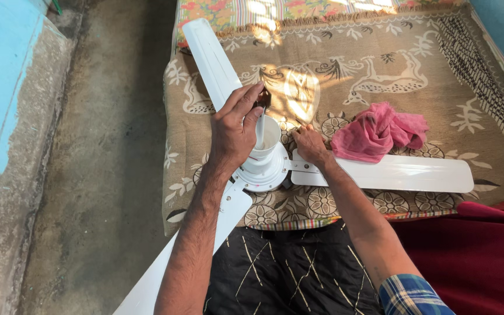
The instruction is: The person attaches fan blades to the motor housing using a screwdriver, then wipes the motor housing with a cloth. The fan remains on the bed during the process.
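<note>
1 white metal ceiling fan [262,169] lies on the patterned brown woven blanket [438,81], close to its near edge, 3 long white blades [406,173] fanning out: 1 up-left, 1 right, 1 hanging past the edge over the bare concrete floor [100,175]. The left hand [234,131] curls its fingers over the rim of the white cup-shaped canopy [266,140] at the hub, gripping it. The right hand [310,146] presses closed fingers where the right blade joins the hub. 1 crumpled pink cloth [377,131] sits just beside it. Open blanket stretches beyond.
</note>
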